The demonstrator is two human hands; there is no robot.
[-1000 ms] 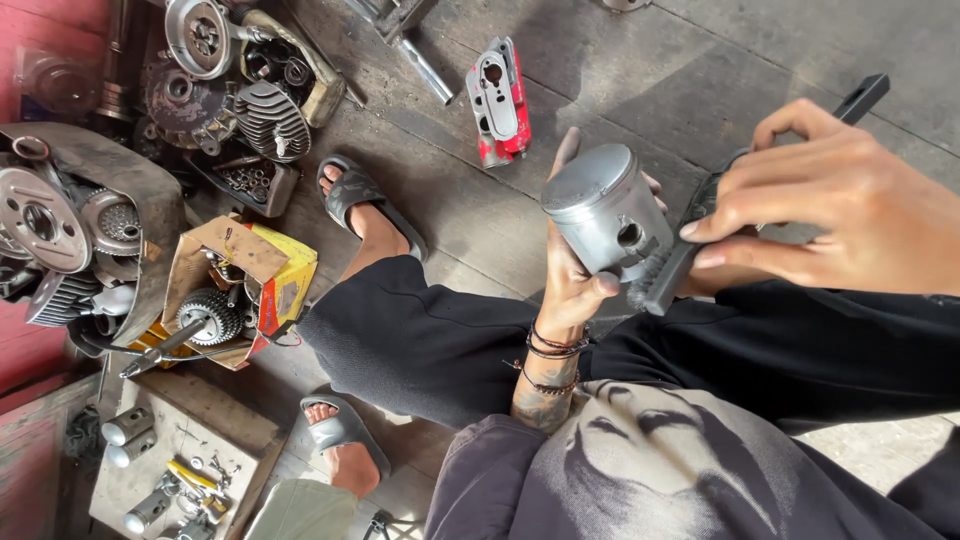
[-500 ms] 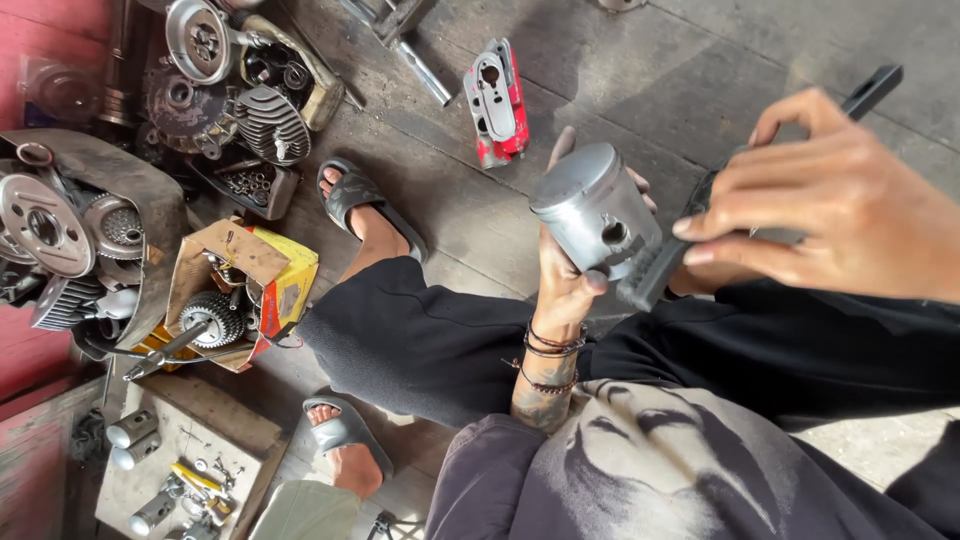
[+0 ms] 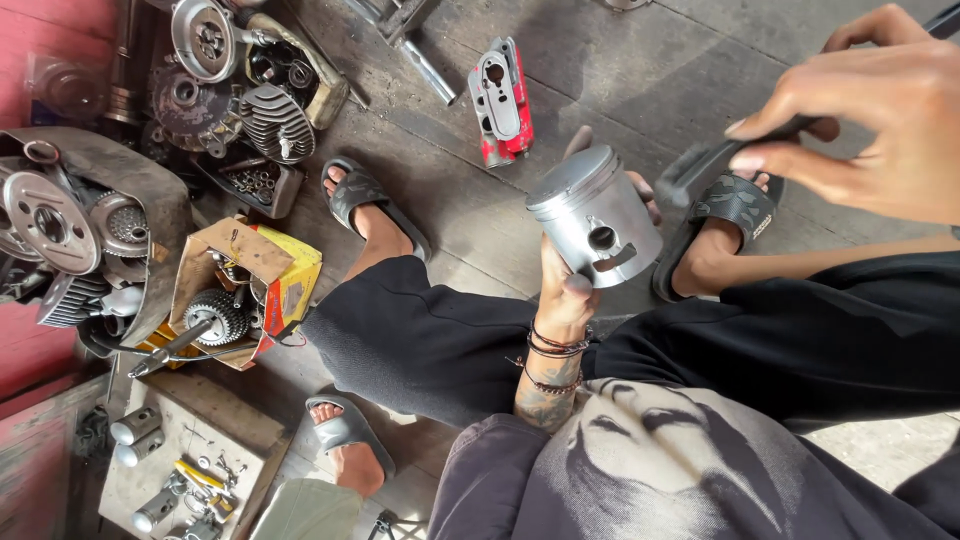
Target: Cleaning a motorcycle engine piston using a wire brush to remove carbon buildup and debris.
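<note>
left hand [image 3: 572,290] with fingers clamped around a silver piston [image 3: 597,215], thumb on its skirt, right hand [image 3: 870,120] pinching a dark tool [image 3: 715,160] just beside the piston, red engine part [image 3: 503,100] on floor beyond the fingers

I see a silver metal piston [image 3: 596,215] held up above the floor, tilted, crown toward the upper left, pin hole facing me. A dark, slim tool [image 3: 712,160] angles just beside its right side.
</note>
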